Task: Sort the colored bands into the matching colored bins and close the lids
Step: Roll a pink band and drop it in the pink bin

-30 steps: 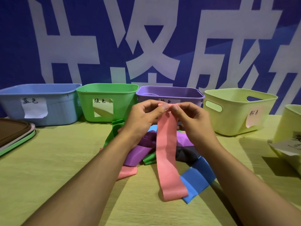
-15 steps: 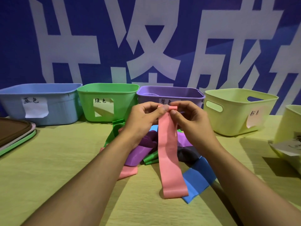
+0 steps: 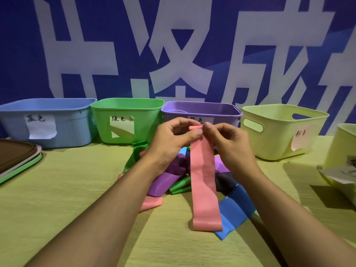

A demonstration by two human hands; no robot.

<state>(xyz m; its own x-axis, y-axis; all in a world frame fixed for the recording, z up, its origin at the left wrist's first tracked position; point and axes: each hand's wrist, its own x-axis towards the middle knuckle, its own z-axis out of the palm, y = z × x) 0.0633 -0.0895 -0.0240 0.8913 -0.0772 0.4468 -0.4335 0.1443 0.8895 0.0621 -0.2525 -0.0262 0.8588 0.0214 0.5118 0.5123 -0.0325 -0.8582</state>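
Behind the hands, a blue wall with white characters backs a row of bins on the table (image 3: 57, 199). Left hand (image 3: 169, 143) and right hand (image 3: 229, 145) both pinch the top edge of a pink band (image 3: 204, 180), which hangs down over the heap of bands (image 3: 169, 178) beneath them. Directly beyond their fingertips stands the purple bin (image 3: 221, 112).

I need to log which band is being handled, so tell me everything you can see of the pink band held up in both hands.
The pink band is a flat, wide, salmon-pink loop, smooth and rubbery-looking. The left hand and right hand pinch its top edge together in front of the purple bin. It hangs straight down, slightly flared, its lower end reaching the table over a blue band. It passes in front of the pile of bands.
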